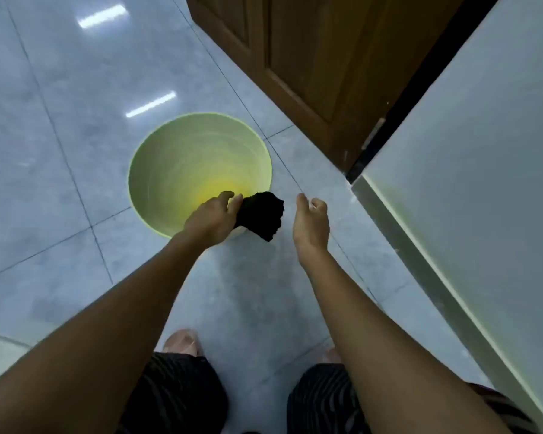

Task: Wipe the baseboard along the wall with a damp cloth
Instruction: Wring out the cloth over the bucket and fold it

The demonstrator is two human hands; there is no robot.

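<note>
No brand, label or writing is readable anywhere.

The largest thing is the glossy pale grey tiled floor (76, 126), with thin dark joints and bright stripes of reflected ceiling light. On the right rises a plain pale grey wall (483, 151). Along its foot runs the grey baseboard strip with a light upper edge (427, 264), from the wall corner down to the lower right of the view. Behind the corner stands a dark brown wooden panelled door (326, 57), and a narrow black gap separates it from the wall.

On the floor, left of the baseboard and well apart from it, stands a round light green plastic bucket (157, 158), seen from above; its bottom looks yellowish.

Both bare forearms reach forward from the bottom of the view, above the knees in dark striped shorts (182, 396) and the bare feet. The left hand (212, 219) is over the near rim of the bucket, and its fingers close around a crumpled black cloth (261, 216), which hangs at the bucket's right near edge. The right hand (311, 225) is just beside the cloth, not touching it, with the fingers loosely curled and the thumb apart, holding nothing.
</note>
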